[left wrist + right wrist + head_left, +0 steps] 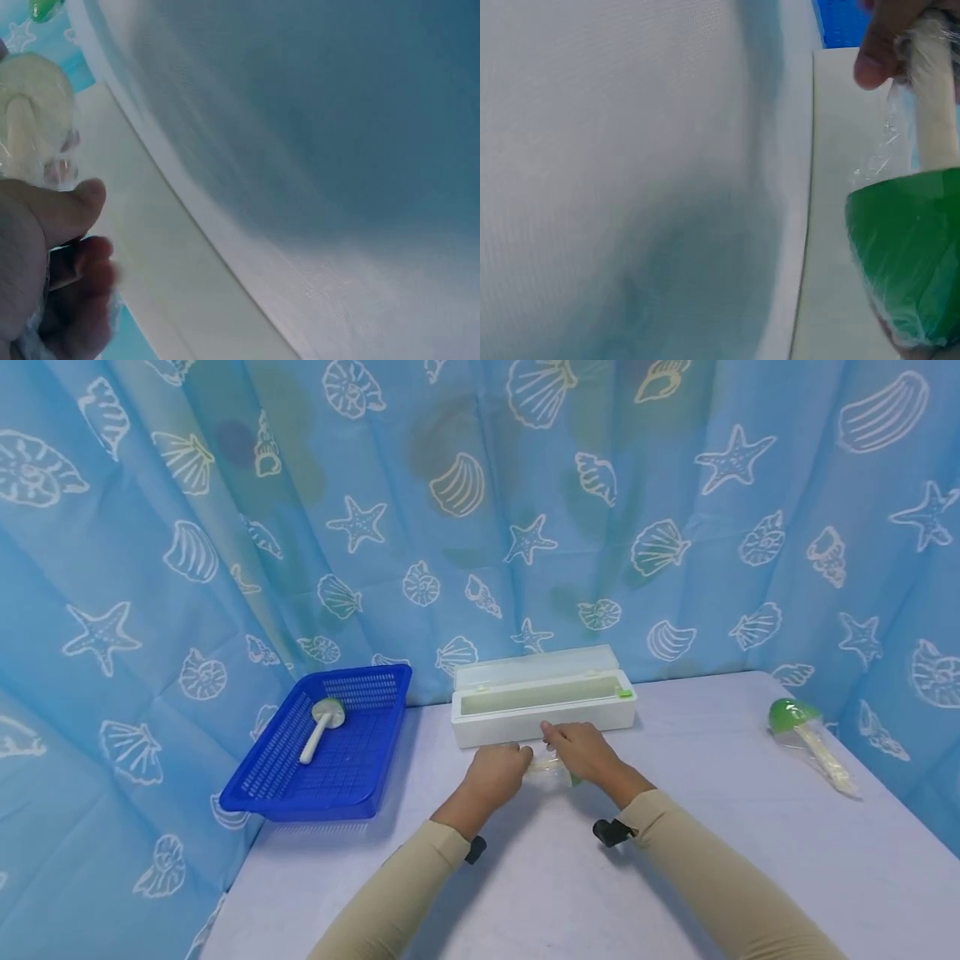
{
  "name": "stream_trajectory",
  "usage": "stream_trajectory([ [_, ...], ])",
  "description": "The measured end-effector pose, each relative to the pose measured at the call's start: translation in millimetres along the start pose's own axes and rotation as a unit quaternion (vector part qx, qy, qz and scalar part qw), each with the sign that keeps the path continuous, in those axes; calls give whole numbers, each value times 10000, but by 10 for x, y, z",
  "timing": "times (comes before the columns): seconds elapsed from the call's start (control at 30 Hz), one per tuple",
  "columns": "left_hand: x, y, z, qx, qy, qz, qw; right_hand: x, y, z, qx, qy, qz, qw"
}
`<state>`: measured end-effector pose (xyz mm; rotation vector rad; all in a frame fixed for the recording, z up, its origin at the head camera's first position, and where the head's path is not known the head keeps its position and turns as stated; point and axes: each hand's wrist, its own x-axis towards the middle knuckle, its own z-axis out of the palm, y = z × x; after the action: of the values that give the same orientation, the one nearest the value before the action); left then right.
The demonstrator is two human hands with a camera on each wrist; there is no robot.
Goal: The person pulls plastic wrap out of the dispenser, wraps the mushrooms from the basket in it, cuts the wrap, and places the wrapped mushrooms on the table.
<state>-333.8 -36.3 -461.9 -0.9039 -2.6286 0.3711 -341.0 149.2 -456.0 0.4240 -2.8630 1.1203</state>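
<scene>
Both hands hold a mushroom-shaped piece in clear plastic wrap (550, 770), in front of the white box. Its green cap (907, 247) and cream stem (935, 112) show in the right wrist view. My left hand (495, 775) grips the wrapped stem end, its thumb and fingers curled, with crumpled film (34, 341) at the palm. At the cap end, my right hand (588, 753) has its fingers curled round the piece; the right wrist view shows only a bit of it below the cap. The underside of the cap (37, 97) faces the left wrist camera.
The white box (540, 720) stands behind the hands, its lid (536, 667) raised. At left, a blue basket (390, 735) contains an unwrapped mushroom-shaped piece (321, 735). Another wrapped green-capped piece (813, 743) lies near the table's right edge. A shell-patterned curtain (480, 543) hangs behind.
</scene>
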Motion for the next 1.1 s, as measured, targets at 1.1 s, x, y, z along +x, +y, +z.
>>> stream_trajectory([
  [1.1, -82, -85, -68, -3393, -1319, -2007, 9095, 4, 313, -95, 3085, 1857, -219, 9327],
])
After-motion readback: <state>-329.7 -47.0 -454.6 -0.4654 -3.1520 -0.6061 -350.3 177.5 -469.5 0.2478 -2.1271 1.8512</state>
